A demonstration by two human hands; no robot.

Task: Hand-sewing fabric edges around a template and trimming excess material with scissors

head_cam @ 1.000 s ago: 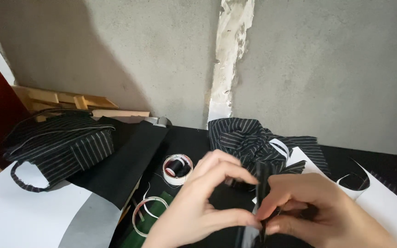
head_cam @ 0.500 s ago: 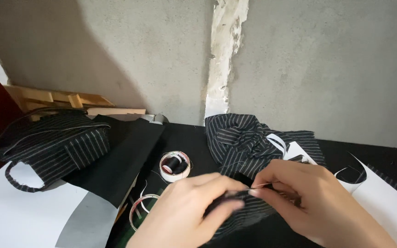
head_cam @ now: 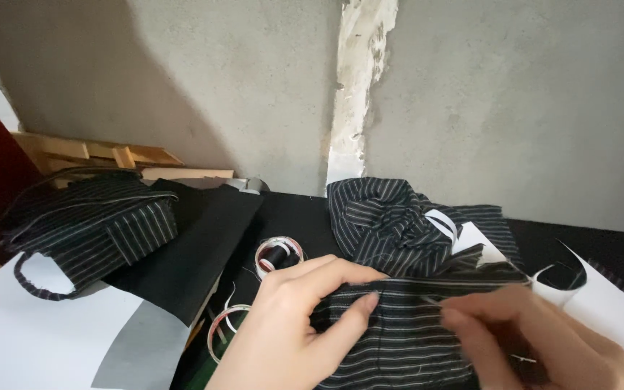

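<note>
A black fabric piece with thin white stripes (head_cam: 399,336) lies stretched flat between both hands at the bottom of the head view. My left hand (head_cam: 294,328) presses its left end down, thumb and fingers pinching the upper folded edge. My right hand (head_cam: 536,339) grips the cloth's right end, fingers closed on it. Behind them a crumpled heap of the same striped fabric (head_cam: 391,220) rests on the black table (head_cam: 290,217).
A tape roll with a black core (head_cam: 278,255) and a clear ring-shaped roll (head_cam: 224,336) lie left of my left hand. A folded striped bag with a loop handle (head_cam: 88,227) sits far left on white paper (head_cam: 30,339). Wooden slats (head_cam: 102,155) lean against the grey wall. White paper cut-outs (head_cam: 601,296) lie at right.
The striped piece, held bunched and upright between the fingers earlier, is now spread out flat and wide. My right hand has moved rightward, pulling the cloth taut.
</note>
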